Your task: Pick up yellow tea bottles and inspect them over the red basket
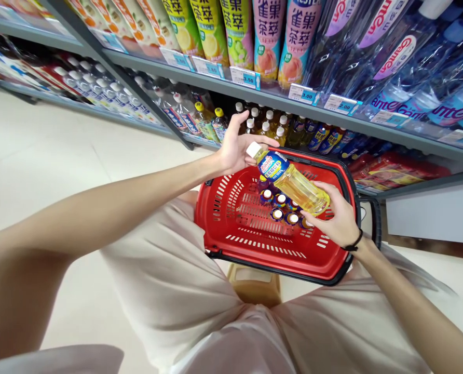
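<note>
Shop shelves [272,93] full of drinks fill the back, with little price tags [244,77] along the edge. The head view looks down at both hands. The right hand [336,218] has its fingers curled round the bottom of a yellow drink bottle [294,182]. The bottle lies tipped over a red basket [255,254], maybe so the label faces up. The left hand [235,148] is by the cap, fingers spread wide and gripping nothing. More small bottles [278,205] stand in the basket, right under the tipped one.

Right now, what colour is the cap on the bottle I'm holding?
White. The cap shows best in the head view, atop the bottle of yellow drink.
</note>
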`<state>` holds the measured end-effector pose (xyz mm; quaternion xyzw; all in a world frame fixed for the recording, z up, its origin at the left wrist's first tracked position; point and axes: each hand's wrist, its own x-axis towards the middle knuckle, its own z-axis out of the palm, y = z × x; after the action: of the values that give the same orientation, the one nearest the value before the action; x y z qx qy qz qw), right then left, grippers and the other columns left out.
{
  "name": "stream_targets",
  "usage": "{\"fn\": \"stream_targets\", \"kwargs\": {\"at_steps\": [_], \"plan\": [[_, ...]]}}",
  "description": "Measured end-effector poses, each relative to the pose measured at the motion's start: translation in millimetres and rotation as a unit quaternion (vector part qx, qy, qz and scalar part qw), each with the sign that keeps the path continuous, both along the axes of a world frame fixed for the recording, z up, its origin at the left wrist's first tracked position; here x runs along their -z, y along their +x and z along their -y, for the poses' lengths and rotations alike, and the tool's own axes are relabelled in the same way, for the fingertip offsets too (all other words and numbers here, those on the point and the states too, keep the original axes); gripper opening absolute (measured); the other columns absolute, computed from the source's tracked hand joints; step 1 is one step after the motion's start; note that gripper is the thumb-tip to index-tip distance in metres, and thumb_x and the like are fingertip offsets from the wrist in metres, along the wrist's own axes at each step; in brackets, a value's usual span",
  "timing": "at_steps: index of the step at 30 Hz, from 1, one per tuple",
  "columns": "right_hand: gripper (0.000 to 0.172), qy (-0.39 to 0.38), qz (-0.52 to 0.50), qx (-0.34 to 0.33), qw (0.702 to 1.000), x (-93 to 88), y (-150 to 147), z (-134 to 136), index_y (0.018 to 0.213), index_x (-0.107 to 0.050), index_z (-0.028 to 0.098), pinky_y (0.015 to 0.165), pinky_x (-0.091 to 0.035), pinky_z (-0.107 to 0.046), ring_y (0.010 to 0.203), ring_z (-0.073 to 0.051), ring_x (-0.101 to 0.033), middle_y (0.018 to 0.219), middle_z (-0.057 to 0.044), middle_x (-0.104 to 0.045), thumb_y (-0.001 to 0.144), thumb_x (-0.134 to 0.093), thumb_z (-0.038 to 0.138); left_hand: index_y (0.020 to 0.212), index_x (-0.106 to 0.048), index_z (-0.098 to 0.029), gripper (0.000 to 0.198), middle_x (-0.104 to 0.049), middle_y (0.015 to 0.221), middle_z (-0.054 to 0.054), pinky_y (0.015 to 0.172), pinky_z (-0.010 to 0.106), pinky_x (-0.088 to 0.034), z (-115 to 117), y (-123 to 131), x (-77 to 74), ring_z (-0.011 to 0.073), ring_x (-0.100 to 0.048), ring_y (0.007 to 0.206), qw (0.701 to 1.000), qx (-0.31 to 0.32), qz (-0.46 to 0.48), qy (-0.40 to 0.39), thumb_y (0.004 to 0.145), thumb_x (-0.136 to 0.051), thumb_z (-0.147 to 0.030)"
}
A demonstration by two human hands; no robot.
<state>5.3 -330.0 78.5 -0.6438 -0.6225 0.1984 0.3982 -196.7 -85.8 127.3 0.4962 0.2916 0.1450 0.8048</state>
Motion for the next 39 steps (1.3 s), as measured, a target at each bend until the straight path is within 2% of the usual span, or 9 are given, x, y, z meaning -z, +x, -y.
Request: {"fn": "stream_targets", "kwargs": {"at_steps": [6,12,17,23,25,28,30,34,39], "plan": [[0.062,0.012,0.016,-0.007,1.0,3.7,1,-1,0.142,-0.055,0.026,0.117,-0.046,-0.054,0.132,-0.034,-0.059,0.14,-0.013,-0.062,0.087,-0.081,0.037,0.089,-0.071,-0.009,0.09,-0.047,0.064,0.005,0.043,0.028,-0.022,1,0,-0.3,0.0087,-0.029,0.046,0.999,0.028,0.011,0.017,0.091,-0.023,-0.086],[0.067,-0.048,-0.123,0.002,0.991,6.3,-2,2,0.141,-0.055,0.025,0.115,-0.049,-0.051,0.131,-0.033,-0.061,0.141,-0.012,-0.062,0.083,-0.085,0.038,0.085,-0.07,-0.013,0.031,-0.04,0.062,-0.003,0.047,0.023,-0.016,-1,0,13.8,0.0046,-0.025,0.049,0.995,0.032,-0.033,0.093,0.085,-0.076,-0.043],[0.051,-0.099,-0.334,-0.001,0.937,0.4,-6,-3,0.131,-0.063,0.025,0.107,-0.055,-0.042,0.124,-0.028,-0.066,0.133,-0.008,-0.068,0.087,-0.08,0.044,0.074,-0.06,-0.016,0.037,-0.032,0.059,-0.006,0.044,0.022,-0.016,-1,-4,24.2,0.0037,-0.021,0.049,0.989,0.045,-0.087,0.111,0.083,-0.082,-0.044],[0.037,-0.199,-0.534,0.082,0.818,23.6,1,-20,0.107,-0.065,0.017,0.056,-0.058,-0.033,0.075,-0.025,-0.073,0.097,-0.01,-0.076,0.09,-0.066,0.05,0.064,-0.048,-0.018,0.045,-0.033,0.054,-0.006,0.041,0.018,-0.026,3,-7,22.2,0.004,-0.035,0.044,0.984,0.02,-0.103,0.145,0.08,-0.083,-0.042],[0.037,-0.23,-0.484,0.098,0.839,36.7,5,-27,0.097,-0.066,0.015,0.051,-0.054,-0.032,0.063,-0.023,-0.068,0.08,-0.01,-0.073,0.095,-0.055,0.051,0.07,-0.057,-0.016,0.035,-0.042,0.053,-0.006,0.041,0.017,-0.033,9,-5,17.8,0.0054,-0.044,0.044,0.976,0.025,-0.13,0.174,0.075,-0.084,-0.038],[0.037,-0.221,-0.248,0.064,0.941,50.8,11,-35,0.088,-0.068,0.017,0.058,-0.052,-0.029,0.065,-0.019,-0.065,0.071,-0.006,-0.069,0.1,-0.049,0.047,0.089,-0.064,-0.015,0.035,-0.06,0.06,-0.002,0.045,0.02,-0.047,23,0,12.9,0.0114,-0.06,0.046,0.959,0.048,-0.175,0.219,0.07,-0.083,-0.037],[0.034,-0.228,-0.113,0.034,0.967,54.9,12,-38,0.09,-0.07,0.019,0.06,-0.05,-0.028,0.065,-0.018,-0.063,0.071,-0.004,-0.069,0.1,-0.05,0.044,0.095,-0.06,-0.016,0.038,-0.064,0.061,-0.002,0.046,0.023,-0.052,34,5,12.5,0.0154,-0.064,0.047,0.948,0.069,-0.194,0.243,0.071,-0.081,-0.037],[0.026,-0.265,0.0,-0.003,0.964,52.5,8,-41,0.092,-0.072,0.016,0.068,-0.049,-0.031,0.074,-0.023,-0.069,0.078,-0.011,-0.074,0.097,-0.056,0.037,0.089,-0.051,-0.02,0.035,-0.063,0.056,-0.003,0.044,0.023,-0.048,51,8,16.4,0.0172,-0.064,0.046,0.901,0.173,-0.223,0.329,0.072,-0.077,-0.035],[0.025,-0.331,0.119,-0.074,0.933,39.8,6,-35,0.095,-0.074,0.005,0.084,-0.052,-0.04,0.099,-0.036,-0.073,0.099,-0.027,-0.075,0.091,-0.06,0.026,0.089,-0.051,-0.02,0.017,-0.067,0.066,-0.001,0.054,0.024,-0.047,57,3,39.7,0.0156,-0.067,0.057,0.736,0.348,-0.301,0.496,0.081,-0.063,-0.031]]}}
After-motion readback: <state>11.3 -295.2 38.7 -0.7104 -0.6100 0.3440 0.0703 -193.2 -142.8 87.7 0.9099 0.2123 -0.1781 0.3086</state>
